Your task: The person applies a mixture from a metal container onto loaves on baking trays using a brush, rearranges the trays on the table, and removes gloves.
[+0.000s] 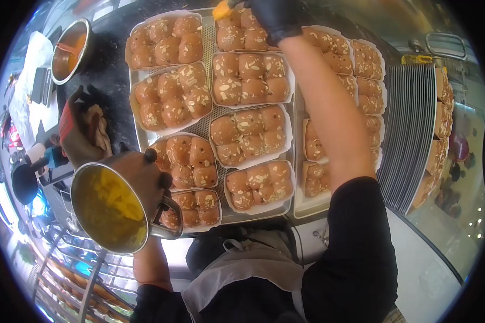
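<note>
Holding a metal pot [84,211] at the lower left of the frame, the gloved left hand [140,173] is wrapped about its outer side, close by the looped handle [170,219]; the pot hides part of the grip, so I cannot tell how the fingers close. The pot tilts its mouth toward the camera, showing yellow contents [117,195] inside.

At the top centre, the right hand [275,19], in a black glove, has its fingers drawn together around a yellow-orange piece [222,9]. The upper edge cuts this view short, so it may be a brush or a folded cloth, and whether it touches the buns [248,79] below is unclear.

Those buns sit joined in paper trays, glossy brown and scattered with pale flakes, in two columns on a perforated metal tray [207,40] across the middle. More packs fill a second tray [313,209] to its right, partly behind the right forearm.

In the upper left stands a metal bowl [60,54] with orange contents; beneath it lies a dark and red cloth [73,129]. Along the right side runs a stack of thin sheets [407,134].
</note>
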`<act>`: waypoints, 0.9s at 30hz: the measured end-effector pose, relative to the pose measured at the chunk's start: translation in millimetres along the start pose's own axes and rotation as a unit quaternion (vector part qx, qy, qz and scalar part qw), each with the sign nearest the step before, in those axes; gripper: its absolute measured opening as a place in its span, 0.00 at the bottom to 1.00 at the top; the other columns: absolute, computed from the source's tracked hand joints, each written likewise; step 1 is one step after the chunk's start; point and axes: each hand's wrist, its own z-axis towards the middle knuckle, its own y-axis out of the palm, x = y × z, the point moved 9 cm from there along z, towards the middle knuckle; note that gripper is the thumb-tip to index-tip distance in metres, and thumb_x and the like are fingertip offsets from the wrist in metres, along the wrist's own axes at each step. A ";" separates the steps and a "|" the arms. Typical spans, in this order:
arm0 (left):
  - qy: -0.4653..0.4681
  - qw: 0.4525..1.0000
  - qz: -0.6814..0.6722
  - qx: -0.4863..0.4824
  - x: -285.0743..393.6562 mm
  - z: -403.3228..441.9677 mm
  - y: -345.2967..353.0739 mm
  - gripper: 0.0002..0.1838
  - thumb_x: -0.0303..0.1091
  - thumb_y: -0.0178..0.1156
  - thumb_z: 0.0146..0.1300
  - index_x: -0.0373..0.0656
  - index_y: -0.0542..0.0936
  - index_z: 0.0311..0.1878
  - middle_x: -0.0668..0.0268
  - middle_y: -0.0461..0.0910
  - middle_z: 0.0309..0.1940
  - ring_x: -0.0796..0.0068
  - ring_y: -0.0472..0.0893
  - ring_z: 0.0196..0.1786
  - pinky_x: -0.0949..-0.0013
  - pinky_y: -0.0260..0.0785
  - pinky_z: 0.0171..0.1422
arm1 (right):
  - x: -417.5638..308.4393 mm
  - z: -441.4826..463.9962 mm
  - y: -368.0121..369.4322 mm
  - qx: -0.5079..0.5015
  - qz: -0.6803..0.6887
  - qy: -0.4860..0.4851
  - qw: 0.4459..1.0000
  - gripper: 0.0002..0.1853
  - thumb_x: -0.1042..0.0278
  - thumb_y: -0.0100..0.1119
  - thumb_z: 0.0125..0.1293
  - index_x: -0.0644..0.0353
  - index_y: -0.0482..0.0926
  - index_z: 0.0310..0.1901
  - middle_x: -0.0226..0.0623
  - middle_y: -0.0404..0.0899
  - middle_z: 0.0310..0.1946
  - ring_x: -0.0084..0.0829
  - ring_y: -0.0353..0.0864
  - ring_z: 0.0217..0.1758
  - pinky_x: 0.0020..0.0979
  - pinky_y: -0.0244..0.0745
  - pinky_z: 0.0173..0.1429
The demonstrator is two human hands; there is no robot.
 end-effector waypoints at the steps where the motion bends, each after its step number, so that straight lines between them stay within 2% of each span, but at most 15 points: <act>1: 0.002 1.000 0.008 -0.007 0.6 0.5 0.9 0.04 0.35 0.66 0.43 0.47 0.83 0.19 0.59 0.80 0.22 0.59 0.83 0.30 0.60 0.75 0.39 | 6.3 1.9 -2.3 0.002 0.000 0.002 1.000 0.19 0.60 0.61 0.68 0.67 0.78 0.25 0.49 0.77 0.18 0.47 0.80 0.23 0.41 0.72 0.32; 3: 0.006 1.000 0.023 -0.020 0.5 1.1 3.5 0.05 0.34 0.65 0.46 0.48 0.83 0.18 0.60 0.81 0.21 0.59 0.83 0.29 0.60 0.75 0.38 | 5.4 6.0 -31.0 0.106 -0.071 -0.038 0.991 0.19 0.60 0.61 0.67 0.67 0.78 0.24 0.50 0.78 0.18 0.49 0.81 0.24 0.44 0.72 0.33; 4: 0.007 0.999 0.029 -0.025 0.2 1.9 5.3 0.06 0.34 0.65 0.47 0.48 0.83 0.18 0.60 0.81 0.21 0.59 0.83 0.28 0.60 0.76 0.38 | 10.4 9.1 -43.5 0.070 -0.149 0.000 0.986 0.19 0.59 0.62 0.66 0.67 0.78 0.24 0.51 0.78 0.20 0.50 0.82 0.25 0.43 0.72 0.31; 5: 0.007 0.999 0.034 -0.031 0.7 2.1 7.8 0.06 0.34 0.64 0.48 0.48 0.83 0.17 0.60 0.81 0.20 0.59 0.83 0.28 0.60 0.76 0.38 | -0.6 9.4 -54.1 0.069 -0.151 0.001 0.986 0.19 0.59 0.62 0.66 0.67 0.78 0.24 0.51 0.78 0.20 0.50 0.82 0.25 0.43 0.72 0.31; 7: 0.008 0.999 0.036 -0.038 3.7 3.2 11.2 0.07 0.34 0.64 0.49 0.49 0.83 0.17 0.60 0.81 0.20 0.59 0.83 0.27 0.60 0.76 0.38 | -21.3 9.7 -64.9 0.059 -0.180 -0.041 0.981 0.20 0.59 0.61 0.67 0.68 0.78 0.23 0.52 0.78 0.20 0.50 0.82 0.25 0.42 0.72 0.30; 11: 0.015 0.998 0.045 -0.041 16.6 13.3 7.0 0.07 0.34 0.64 0.49 0.49 0.83 0.17 0.60 0.81 0.20 0.59 0.83 0.27 0.60 0.76 0.38 | -30.1 14.3 -35.2 0.054 -0.026 -0.097 0.993 0.17 0.63 0.59 0.69 0.67 0.79 0.27 0.51 0.78 0.20 0.46 0.81 0.25 0.37 0.73 0.31; 12: 0.017 0.998 0.050 -0.042 20.8 17.7 3.9 0.07 0.34 0.64 0.49 0.49 0.83 0.17 0.60 0.81 0.20 0.59 0.83 0.27 0.60 0.76 0.38 | -29.4 19.0 -35.0 0.060 -0.026 -0.095 0.993 0.17 0.63 0.59 0.69 0.67 0.79 0.27 0.51 0.78 0.20 0.46 0.81 0.25 0.37 0.73 0.31; 14: 0.020 0.997 0.061 -0.043 25.2 22.4 -0.9 0.07 0.34 0.64 0.49 0.48 0.83 0.17 0.60 0.81 0.20 0.59 0.83 0.28 0.60 0.76 0.38 | -36.6 26.2 -5.0 -0.103 0.028 -0.151 0.983 0.13 0.66 0.60 0.70 0.67 0.79 0.30 0.46 0.81 0.24 0.38 0.81 0.25 0.34 0.73 0.34; 15: 0.021 0.997 0.064 -0.044 24.9 21.5 -1.8 0.07 0.34 0.64 0.49 0.48 0.83 0.18 0.60 0.81 0.20 0.59 0.83 0.28 0.60 0.76 0.38 | -29.6 30.1 -4.7 -0.101 0.029 -0.151 0.983 0.13 0.66 0.60 0.70 0.67 0.79 0.30 0.46 0.81 0.24 0.38 0.81 0.25 0.34 0.73 0.34; 17: 0.017 0.997 0.065 -0.043 19.2 8.9 -5.3 0.07 0.34 0.64 0.49 0.48 0.83 0.18 0.60 0.81 0.20 0.59 0.83 0.28 0.60 0.76 0.38 | -2.9 30.2 22.9 -0.248 0.160 -0.004 0.956 0.11 0.69 0.61 0.69 0.68 0.80 0.32 0.38 0.84 0.27 0.29 0.81 0.27 0.31 0.72 0.36; 21: 0.013 0.997 0.061 -0.046 11.1 44.1 -2.1 0.07 0.34 0.64 0.48 0.48 0.83 0.18 0.60 0.81 0.21 0.59 0.83 0.28 0.60 0.76 0.38 | 2.5 31.1 33.1 -0.285 0.141 -0.008 0.948 0.08 0.70 0.61 0.69 0.67 0.81 0.34 0.34 0.85 0.29 0.24 0.80 0.28 0.28 0.73 0.36; 23: 0.013 0.997 0.062 -0.050 15.6 58.7 -3.4 0.07 0.34 0.64 0.48 0.48 0.83 0.18 0.60 0.81 0.21 0.59 0.83 0.28 0.60 0.76 0.38 | 26.0 29.2 46.2 -0.327 0.347 0.067 0.877 0.09 0.69 0.59 0.71 0.66 0.83 0.37 0.36 0.85 0.30 0.24 0.81 0.29 0.25 0.76 0.37; 24: 0.014 0.997 0.062 -0.051 21.5 54.0 -2.6 0.07 0.34 0.64 0.48 0.48 0.83 0.18 0.60 0.81 0.21 0.59 0.83 0.28 0.60 0.76 0.38 | 20.0 29.6 36.6 -0.326 0.347 0.068 0.877 0.09 0.69 0.59 0.71 0.66 0.83 0.37 0.36 0.85 0.30 0.24 0.81 0.29 0.25 0.76 0.37; 26: 0.014 0.997 0.059 -0.053 20.8 37.9 2.9 0.06 0.34 0.64 0.48 0.48 0.83 0.18 0.60 0.81 0.21 0.59 0.83 0.29 0.60 0.76 0.38 | 28.9 27.1 10.6 -0.343 0.221 0.141 0.902 0.12 0.66 0.58 0.73 0.66 0.84 0.39 0.38 0.86 0.32 0.25 0.83 0.30 0.25 0.78 0.38; 27: 0.013 0.997 0.056 -0.053 20.4 32.8 5.1 0.06 0.34 0.64 0.48 0.48 0.83 0.18 0.60 0.81 0.21 0.59 0.83 0.29 0.60 0.76 0.38 | 39.6 25.6 -0.2 -0.346 0.220 0.142 0.901 0.12 0.66 0.58 0.73 0.66 0.84 0.39 0.38 0.86 0.32 0.25 0.83 0.30 0.25 0.78 0.38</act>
